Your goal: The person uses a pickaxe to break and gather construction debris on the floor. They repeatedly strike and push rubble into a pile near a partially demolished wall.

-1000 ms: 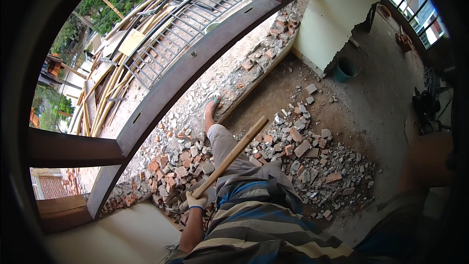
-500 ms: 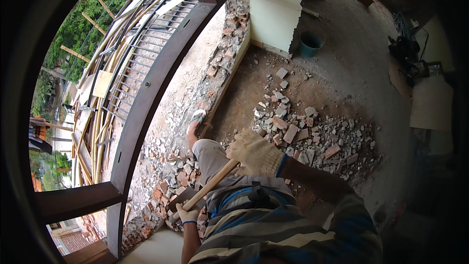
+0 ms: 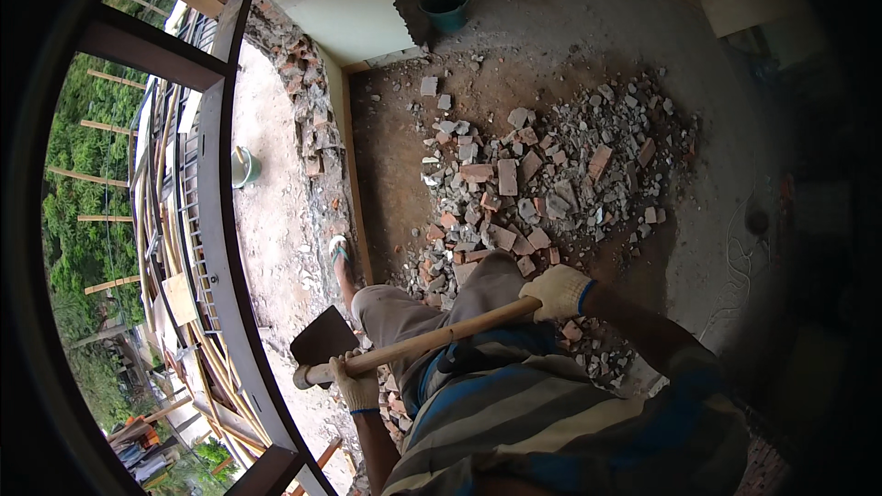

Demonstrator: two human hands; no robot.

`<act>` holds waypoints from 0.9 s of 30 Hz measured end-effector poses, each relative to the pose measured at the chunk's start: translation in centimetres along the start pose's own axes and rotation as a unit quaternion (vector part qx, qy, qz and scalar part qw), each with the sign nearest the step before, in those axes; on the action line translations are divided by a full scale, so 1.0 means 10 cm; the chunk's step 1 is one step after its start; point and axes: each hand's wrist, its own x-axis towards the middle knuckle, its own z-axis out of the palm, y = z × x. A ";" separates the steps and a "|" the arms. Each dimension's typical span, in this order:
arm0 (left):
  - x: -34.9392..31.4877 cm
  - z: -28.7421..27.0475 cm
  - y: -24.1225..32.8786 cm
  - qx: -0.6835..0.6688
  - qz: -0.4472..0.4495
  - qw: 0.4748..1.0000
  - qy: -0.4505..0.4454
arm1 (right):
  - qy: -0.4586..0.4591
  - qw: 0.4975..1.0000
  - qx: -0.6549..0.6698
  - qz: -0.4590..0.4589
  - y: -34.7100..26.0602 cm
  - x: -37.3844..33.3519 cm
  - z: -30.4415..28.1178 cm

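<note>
Clamping hoe (image 3: 418,345) by its wooden handle (image 3: 487,320) with fingers of gloved left hand (image 3: 356,384), close to dark blade (image 3: 323,340) at left; likewise clamping the right end with fingers of gloved right hand (image 3: 559,292). Holding it slantwise across near side, in front of striped shirt (image 3: 514,395). Farther out: brick rubble heap (image 3: 507,177) on floor, right of dark frame (image 3: 213,165); green bucket (image 3: 446,14) at far end.

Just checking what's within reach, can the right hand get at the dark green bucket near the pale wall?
Probably not: the right hand grips the wooden handle, and rubble lies between that hand and the bucket.
</note>
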 end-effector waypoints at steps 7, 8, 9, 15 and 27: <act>0.53 0.81 0.04 0.091 -0.092 0.989 -0.071 | -0.059 0.979 0.190 0.037 0.08 -0.60 0.18; 0.65 0.88 0.01 0.097 -0.104 0.986 -0.086 | -0.083 0.971 0.220 0.048 0.03 -0.66 0.17; 0.77 0.93 -0.05 0.107 -0.113 0.982 -0.107 | -0.106 0.962 0.245 0.058 -0.02 -0.71 0.17; 1.68 1.15 -0.71 0.200 -0.226 0.953 0.006 | -0.127 0.906 0.397 0.066 -0.36 -0.68 0.31; 3.54 0.91 -2.72 0.457 -0.220 0.861 0.032 | -0.029 0.735 0.670 0.103 -0.52 2.24 1.47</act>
